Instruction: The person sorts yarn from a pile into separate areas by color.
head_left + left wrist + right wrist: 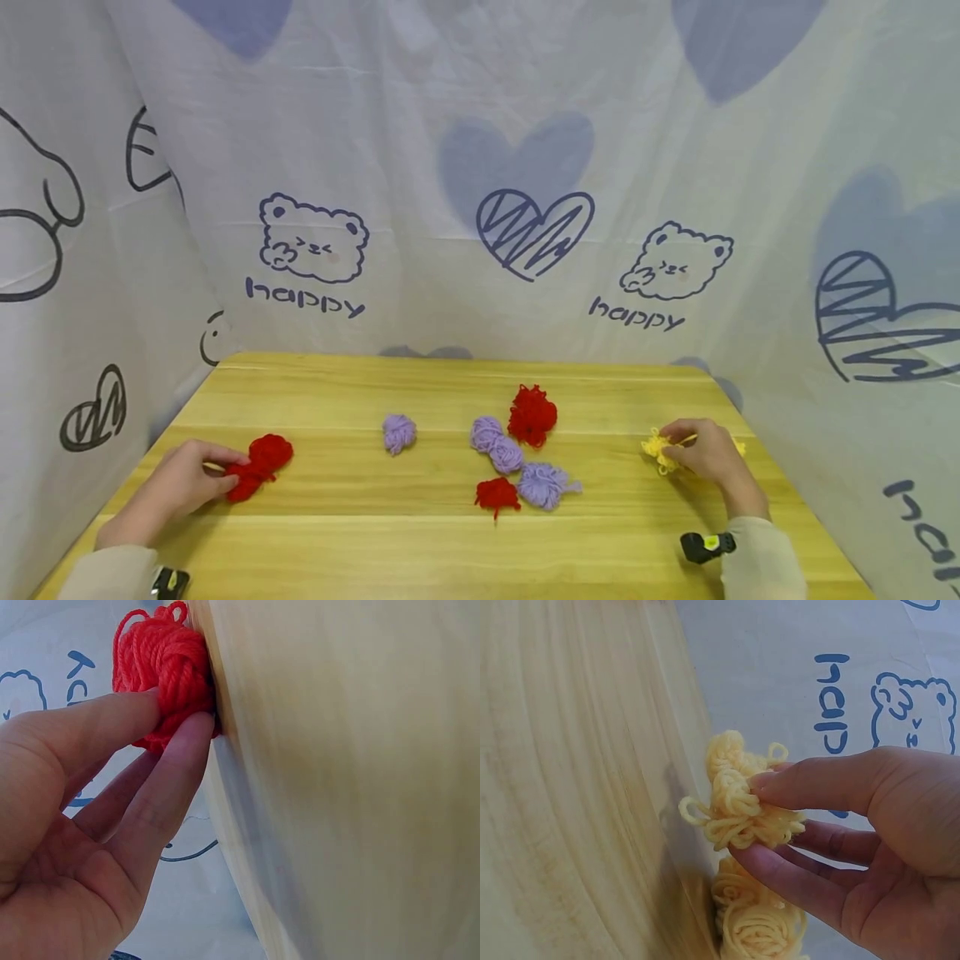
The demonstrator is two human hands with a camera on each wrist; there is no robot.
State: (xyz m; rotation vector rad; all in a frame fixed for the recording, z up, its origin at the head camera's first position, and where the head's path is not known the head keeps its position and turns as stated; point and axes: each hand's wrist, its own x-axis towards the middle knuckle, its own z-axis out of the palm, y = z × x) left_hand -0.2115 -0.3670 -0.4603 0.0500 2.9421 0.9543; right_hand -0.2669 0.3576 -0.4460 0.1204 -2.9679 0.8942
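At the table's left side my left hand point(183, 479) pinches a small ball of red yarn point(242, 485) between thumb and fingertips. Another red yarn lump point(271, 452) lies against it on the far side. In the left wrist view the fingertips press into the strands of red yarn point(166, 671). Over on the right, my right hand point(705, 457) holds a loopy ball of yellow yarn point(658, 452) between thumb and fingers. The right wrist view shows it raised a little off the table, with more yellow yarn point(761, 930) behind it.
Mid-table lie a lone lilac yarn ball point(399, 433), two touching lilac balls point(497, 444), a larger lilac one point(543, 486), and red yarn balls at the back point(533, 415) and front point(497, 495). A printed cloth point(420, 292) hangs around the wooden table point(375, 550).
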